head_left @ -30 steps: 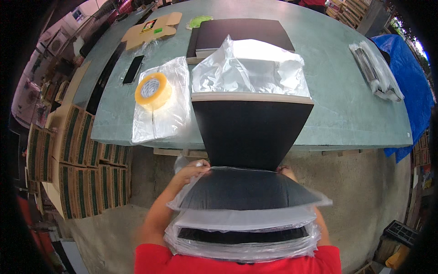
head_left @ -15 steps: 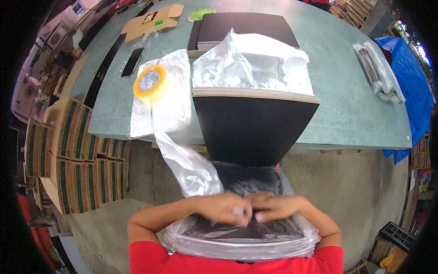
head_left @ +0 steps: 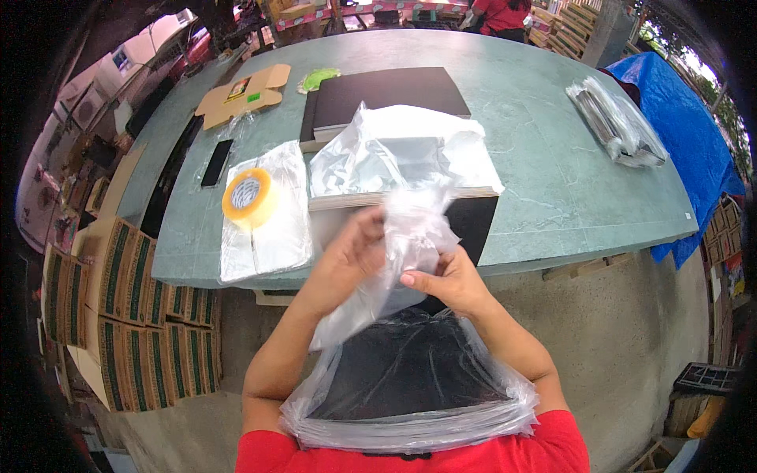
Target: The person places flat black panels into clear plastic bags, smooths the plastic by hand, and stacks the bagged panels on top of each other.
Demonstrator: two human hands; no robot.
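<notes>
A crumpled clear plastic bag (head_left: 416, 240) is held up in front of me. My right hand (head_left: 453, 281) pinches its side between thumb and fingers. At the bag's left side is my left hand (head_left: 351, 254), somewhat blurred, its fingers curved and apart against the plastic. Behind both hands a stack of black boards (head_left: 471, 225) stands at the table edge, partly hidden. Against my body rests a pile of clear plastic bags (head_left: 418, 430) over a black panel. On the table, a roll of yellowish tape (head_left: 251, 199) sits on a pack of flat plastic bags (head_left: 284, 236).
The green table (head_left: 552, 189) holds a black phone (head_left: 217, 163), a flattened cardboard box (head_left: 243, 94), dark boards (head_left: 394, 98), a silvery sheet (head_left: 410, 150) and a wrapped bundle (head_left: 615, 122). Stacked cartons (head_left: 150, 315) stand left; a blue tarp (head_left: 678, 134) hangs right. Another person (head_left: 505, 17) stands beyond.
Both hands have moved up and forward from the pile at my body, bringing a plastic bag up before the black boards. The view has tilted up, showing more beyond the table.
</notes>
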